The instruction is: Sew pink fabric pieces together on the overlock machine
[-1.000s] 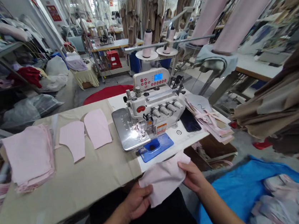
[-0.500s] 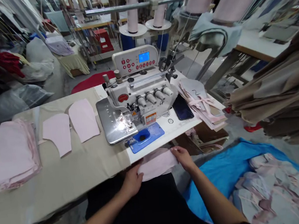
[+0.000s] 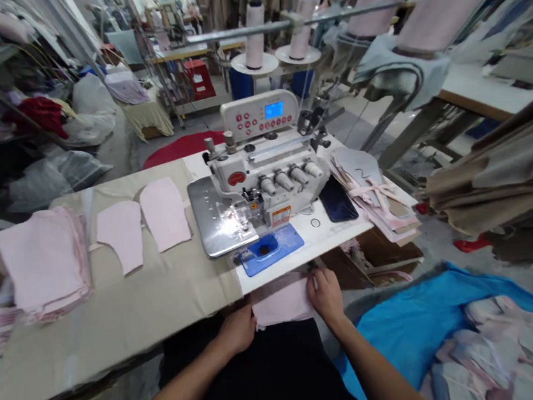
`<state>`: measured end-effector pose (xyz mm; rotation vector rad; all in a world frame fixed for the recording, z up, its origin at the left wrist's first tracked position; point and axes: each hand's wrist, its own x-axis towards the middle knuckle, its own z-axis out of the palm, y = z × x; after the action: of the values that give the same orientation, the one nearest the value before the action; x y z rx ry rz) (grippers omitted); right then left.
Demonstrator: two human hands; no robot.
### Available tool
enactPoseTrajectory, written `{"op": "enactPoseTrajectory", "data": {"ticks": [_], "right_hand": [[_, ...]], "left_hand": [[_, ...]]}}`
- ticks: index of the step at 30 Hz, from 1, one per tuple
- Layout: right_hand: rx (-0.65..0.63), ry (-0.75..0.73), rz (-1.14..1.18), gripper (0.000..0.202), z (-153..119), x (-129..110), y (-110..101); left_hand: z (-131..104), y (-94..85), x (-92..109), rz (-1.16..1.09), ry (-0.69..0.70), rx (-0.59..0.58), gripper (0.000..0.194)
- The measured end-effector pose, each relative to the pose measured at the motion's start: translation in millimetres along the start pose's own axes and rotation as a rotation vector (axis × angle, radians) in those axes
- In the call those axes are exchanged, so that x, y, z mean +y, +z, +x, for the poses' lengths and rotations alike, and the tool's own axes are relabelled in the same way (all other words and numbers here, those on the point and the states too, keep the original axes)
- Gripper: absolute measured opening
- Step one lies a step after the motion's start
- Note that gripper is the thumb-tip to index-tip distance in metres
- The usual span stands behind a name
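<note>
A pale pink fabric piece (image 3: 281, 299) stretches between my two hands, just below the front edge of the machine table and over my lap. Its left end is gripped by my left hand (image 3: 239, 329). Closed on the right end is my right hand (image 3: 325, 293), its fingertips partly hidden behind the curled fingers. Above them stands a white overlock sewing machine (image 3: 262, 162) with a lit blue display and a shiny metal plate (image 3: 216, 222). Two cut pink pieces (image 3: 165, 215) lie flat to its left, and a stack of pink pieces (image 3: 45, 260) sits farther left.
A phone (image 3: 338, 199) and a tied bundle of cut pieces (image 3: 375, 187) lie right of the machine. Beneath is an open cardboard box (image 3: 392, 253). A blue sheet (image 3: 396, 320) on the floor holds a heap of pink and grey pieces (image 3: 500, 353). Thread cones (image 3: 255, 37) stand behind.
The camera view has shifted, so the scene sits farther right and slightly lower. My right hand has turned over the fabric's right end, and the fabric looks flatter between both hands.
</note>
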<state>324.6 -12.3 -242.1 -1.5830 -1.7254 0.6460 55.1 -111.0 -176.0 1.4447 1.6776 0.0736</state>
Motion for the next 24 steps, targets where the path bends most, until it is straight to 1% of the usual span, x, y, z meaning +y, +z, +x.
{"op": "enactPoseTrajectory", "data": {"ticks": [2,3,4,5,6,7,8,9,10,11,12,13,14,15,17,19,21,24], "right_hand": [[-0.034,-0.154,0.011,0.013,-7,-20,5],[-0.051,-0.289,0.007,0.013,-11,-29,7],[-0.049,-0.404,0.009,0.015,-14,-38,10],[-0.044,-0.496,0.023,0.017,-17,-46,13],[-0.039,-0.565,0.043,0.019,-19,-54,15],[-0.045,-0.614,0.066,0.021,-21,-61,17],[-0.052,-0.655,0.087,0.022,-22,-68,18],[-0.063,-0.686,0.105,0.023,-23,-75,18],[-0.077,-0.714,0.121,0.023,-23,-82,18],[-0.09,-0.74,0.134,0.023,-22,-89,18],[-0.105,-0.764,0.146,0.022,-22,-96,17],[-0.119,-0.787,0.161,0.023,-21,-102,17],[-0.133,-0.808,0.174,0.023,-20,-108,16],[-0.143,-0.828,0.185,0.024,-19,-114,16],[-0.152,-0.864,0.192,0.025,-17,-127,17],[-0.131,-0.904,0.185,0.027,-16,-141,20],[-0.135,-0.931,0.198,0.031,-16,-161,23],[-0.244,-0.93,0.276,0.036,-17,-197,29]], "left_hand": [[-21,-23.0,1,-0.033,0.071,-0.039,0.059],[-33,-38.3,2,-0.076,0.127,-0.109,0.063],[-45,-56.1,3,-0.146,0.186,-0.211,0.064],[-56,-76.0,2,-0.234,0.239,-0.316,0.062],[-66,-97.8,0,-0.321,0.276,-0.369,0.057],[-73,-121.0,-4,-0.379,0.288,-0.329,0.048],[-78,-145.0,-10,-0.388,0.267,-0.189,0.039],[-80,-168.9,-19,-0.322,0.225,0.067,0.03],[-80,-191.6,-31,-0.193,0.17,0.354,0.023],[-79,-212.1,-44,-0.01,0.087,0.593,0.021],[-77,-229.4,-58,0.147,0.003,0.725,0.021],[-74,-243.0,-71,0.198,-0.044,0.78,0.02],[-71,-252.8,-83,0.239,-0.083,0.799,0.019],[-68,-259.1,-93,0.246,-0.107,0.788,0.018],[-63,-264.9,-105,0.24,-0.131,0.762,0.013],[-59,-268.6,-109,0.237,-0.153,0.764,0.008],[-58,-275.9,-107,0.214,-0.178,0.803,0.01],[-59,-287.7,-98,0.139,-0.204,0.887,0.024]]}}
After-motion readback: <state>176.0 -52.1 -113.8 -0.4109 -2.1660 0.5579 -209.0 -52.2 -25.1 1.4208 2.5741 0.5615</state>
